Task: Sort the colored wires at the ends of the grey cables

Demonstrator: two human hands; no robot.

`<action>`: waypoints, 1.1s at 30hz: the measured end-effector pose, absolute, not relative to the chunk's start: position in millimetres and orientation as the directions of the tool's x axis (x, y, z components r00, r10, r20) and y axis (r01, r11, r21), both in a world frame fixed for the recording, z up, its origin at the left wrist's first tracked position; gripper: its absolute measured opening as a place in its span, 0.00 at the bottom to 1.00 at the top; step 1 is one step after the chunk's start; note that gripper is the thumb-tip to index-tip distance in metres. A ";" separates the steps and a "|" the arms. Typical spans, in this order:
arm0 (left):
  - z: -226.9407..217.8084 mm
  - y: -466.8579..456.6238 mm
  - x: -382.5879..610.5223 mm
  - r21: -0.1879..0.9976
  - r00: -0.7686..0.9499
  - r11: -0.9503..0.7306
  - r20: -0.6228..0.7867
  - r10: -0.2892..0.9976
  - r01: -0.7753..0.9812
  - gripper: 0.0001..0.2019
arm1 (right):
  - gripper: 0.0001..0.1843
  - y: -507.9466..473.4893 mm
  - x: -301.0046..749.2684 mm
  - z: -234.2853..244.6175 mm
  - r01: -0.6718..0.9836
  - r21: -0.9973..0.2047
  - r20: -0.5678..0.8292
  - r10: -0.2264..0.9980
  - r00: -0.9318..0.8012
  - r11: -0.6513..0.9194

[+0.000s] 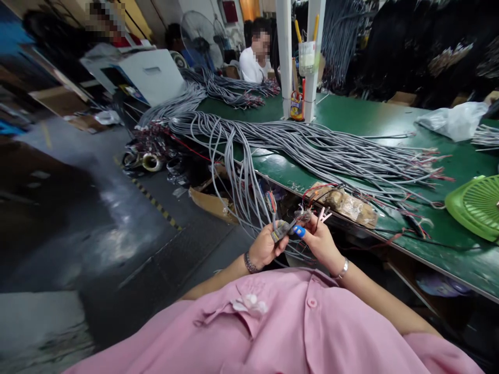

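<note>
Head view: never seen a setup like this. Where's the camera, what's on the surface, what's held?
There's no machine: these are a person's bare hands. The single picture comes from a camera worn on the head, looking forward and down, so the wearer's pink shirt fills the bottom.

Ahead is a green bench. Long grey cables lie across it, some looping down over the near edge. A green fan and a plastic bag sit toward the right.

The left hand has its grip closed on a small grey piece. The right hand, with a blue thumb covering, works at its other end; what its fingers pinch is too small to tell.
</note>
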State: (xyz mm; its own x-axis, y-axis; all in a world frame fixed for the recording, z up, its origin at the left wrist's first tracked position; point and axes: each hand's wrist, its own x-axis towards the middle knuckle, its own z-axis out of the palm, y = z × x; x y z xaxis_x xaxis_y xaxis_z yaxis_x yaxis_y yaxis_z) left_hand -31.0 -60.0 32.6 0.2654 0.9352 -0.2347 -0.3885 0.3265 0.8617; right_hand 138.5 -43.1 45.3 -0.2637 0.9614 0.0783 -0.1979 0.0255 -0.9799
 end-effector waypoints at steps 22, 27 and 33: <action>25.6 -60.5 -49.4 0.882 0.559 0.344 -0.115 0.821 -0.323 0.22 | 0.25 -54.7 133.2 1.4 -0.127 -0.935 -0.283 0.913 -0.293 -0.330; 25.8 -52.4 -40.3 0.901 0.290 0.198 -0.085 0.953 -0.386 0.20 | 0.18 -67.7 151.5 11.8 -0.016 -0.999 0.036 0.958 -0.284 0.033; 19.3 -62.8 -26.8 0.953 0.217 0.131 -0.071 0.974 -0.272 0.20 | 0.23 -73.6 155.0 37.8 0.028 -0.996 0.077 0.972 -0.223 0.085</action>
State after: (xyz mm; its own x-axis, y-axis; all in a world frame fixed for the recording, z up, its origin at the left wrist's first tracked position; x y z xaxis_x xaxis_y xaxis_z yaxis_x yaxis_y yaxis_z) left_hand -26.8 -62.8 19.3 0.2173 0.9735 -0.0713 -0.2721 0.1306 0.9534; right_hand 155.0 -73.6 37.8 -0.2228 0.9719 0.0765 0.0281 0.0849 -0.9960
